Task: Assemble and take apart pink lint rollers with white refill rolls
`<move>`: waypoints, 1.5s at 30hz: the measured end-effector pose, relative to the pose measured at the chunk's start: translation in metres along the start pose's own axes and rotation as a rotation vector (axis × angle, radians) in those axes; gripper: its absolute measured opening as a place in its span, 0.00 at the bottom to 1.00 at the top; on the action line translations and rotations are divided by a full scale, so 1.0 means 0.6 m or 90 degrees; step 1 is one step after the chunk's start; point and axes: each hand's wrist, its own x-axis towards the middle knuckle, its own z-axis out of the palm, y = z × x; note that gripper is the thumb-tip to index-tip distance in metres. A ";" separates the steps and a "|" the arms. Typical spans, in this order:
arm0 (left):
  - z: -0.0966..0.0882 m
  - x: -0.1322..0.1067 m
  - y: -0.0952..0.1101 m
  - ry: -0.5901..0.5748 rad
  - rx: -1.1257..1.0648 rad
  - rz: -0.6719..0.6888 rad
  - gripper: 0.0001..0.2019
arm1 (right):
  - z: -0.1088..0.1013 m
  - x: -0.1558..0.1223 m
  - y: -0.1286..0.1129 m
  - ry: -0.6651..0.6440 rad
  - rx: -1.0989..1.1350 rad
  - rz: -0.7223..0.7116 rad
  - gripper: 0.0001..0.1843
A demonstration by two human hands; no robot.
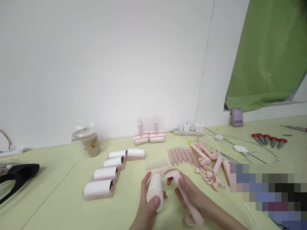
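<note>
White, smooth cylinders [98, 188] in clear plastic trays [99, 197], between the surface's [64, 210] far and near edges | left hand [149, 207]: fingers wrapped round a white roll [155, 184], pink-ended, toward near edge | right hand [192, 190]: fingers bent round a hooked pink plastic piece [186, 196], beside it | slim translucent tubes [181, 155], rowed farther back | curved, looped pink parts [208, 164], heaped

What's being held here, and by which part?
The left hand holds a white roll, thumb at its near end, fingers around its side; the right hand holds a curved pink piece near its far end.
</note>
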 end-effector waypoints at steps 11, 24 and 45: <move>-0.013 -0.007 -0.019 -0.194 0.127 0.026 0.55 | 0.017 -0.031 0.017 -0.069 -0.076 -0.109 0.53; 0.066 0.003 0.011 0.031 -0.014 -0.242 0.35 | 0.015 -0.047 -0.001 -0.011 -0.434 -0.244 0.33; 0.157 0.026 -0.023 0.159 0.092 -0.197 0.23 | -0.006 -0.030 -0.034 0.274 0.037 -0.091 0.21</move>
